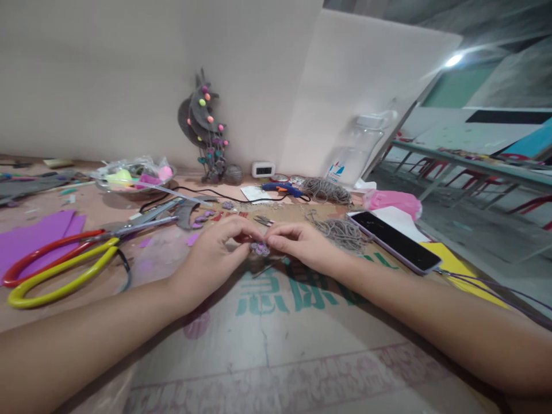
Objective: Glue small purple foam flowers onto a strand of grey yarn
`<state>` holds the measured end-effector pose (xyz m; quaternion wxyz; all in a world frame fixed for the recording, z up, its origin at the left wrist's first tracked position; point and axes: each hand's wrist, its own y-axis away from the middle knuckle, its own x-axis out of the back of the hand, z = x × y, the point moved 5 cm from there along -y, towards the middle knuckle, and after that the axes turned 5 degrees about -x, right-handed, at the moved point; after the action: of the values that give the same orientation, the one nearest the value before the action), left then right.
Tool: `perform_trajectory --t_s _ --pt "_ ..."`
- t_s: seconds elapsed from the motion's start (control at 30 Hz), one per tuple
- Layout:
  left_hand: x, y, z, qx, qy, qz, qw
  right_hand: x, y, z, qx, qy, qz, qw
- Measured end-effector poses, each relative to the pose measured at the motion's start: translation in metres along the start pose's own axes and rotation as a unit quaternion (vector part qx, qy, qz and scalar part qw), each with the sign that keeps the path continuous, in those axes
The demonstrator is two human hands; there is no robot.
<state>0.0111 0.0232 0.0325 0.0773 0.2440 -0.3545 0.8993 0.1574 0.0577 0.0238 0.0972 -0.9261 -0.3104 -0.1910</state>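
Observation:
Both my hands meet over the middle of the cardboard-covered table (276, 345). My left hand (219, 250) and my right hand (302, 244) pinch a small purple felt flower piece (260, 249) between their fingertips. The fingers of both hands are curled and pressed together around it. Small purple felt cut-outs (202, 218) lie just beyond my left hand, and a small pair of snips (263, 220) lies just beyond my fingertips.
Large scissors with red and yellow handles (64, 264) lie at left beside purple felt sheets (34, 236). A phone (397, 238), grey yarn (340, 230), a blue glue gun (282, 188), a small clock (263, 169) and a grey felt tree decoration (204, 129) stand beyond.

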Motion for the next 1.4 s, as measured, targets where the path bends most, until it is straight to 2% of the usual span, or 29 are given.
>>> perform_trajectory --t_s 0.1,0.23,0.5,0.6,0.7,0.8,0.87,0.93,1.13,1.4 --pt "-0.002 -0.001 -0.001 0.011 -0.005 -0.023 1.0 0.001 -0.001 0.004 -0.023 -0.038 0.003 0.999" --pt "-0.003 -0.001 -0.003 0.036 -0.005 -0.039 0.999 0.004 -0.001 0.013 -0.065 -0.067 0.049 0.994" --pt "-0.006 -0.002 -0.004 0.049 0.044 -0.056 0.996 0.003 -0.002 0.014 -0.05 -0.049 0.04 0.997" --pt "-0.005 -0.002 -0.012 0.098 0.059 -0.04 0.993 0.011 0.001 0.008 -0.005 -0.034 0.118 0.992" --pt "-0.001 -0.003 -0.023 0.161 0.08 0.011 0.984 0.018 0.008 0.003 0.047 0.003 0.195 0.98" --pt "0.001 -0.003 -0.029 0.208 0.108 0.044 0.971 0.012 0.011 0.002 0.059 0.067 0.161 0.983" --pt "0.001 -0.003 -0.029 0.218 0.123 0.044 0.967 0.006 0.011 0.004 0.06 0.114 0.126 0.984" --pt "0.0 -0.004 -0.028 0.215 0.128 0.04 0.967 0.005 0.01 0.005 0.057 0.143 0.117 0.981" --pt "-0.001 -0.003 -0.029 0.215 0.143 0.034 0.965 0.017 0.005 0.005 0.076 0.166 0.194 0.964" --pt "-0.002 -0.003 -0.027 0.216 0.141 0.031 0.966 0.019 0.012 -0.001 0.067 0.193 0.222 0.953"
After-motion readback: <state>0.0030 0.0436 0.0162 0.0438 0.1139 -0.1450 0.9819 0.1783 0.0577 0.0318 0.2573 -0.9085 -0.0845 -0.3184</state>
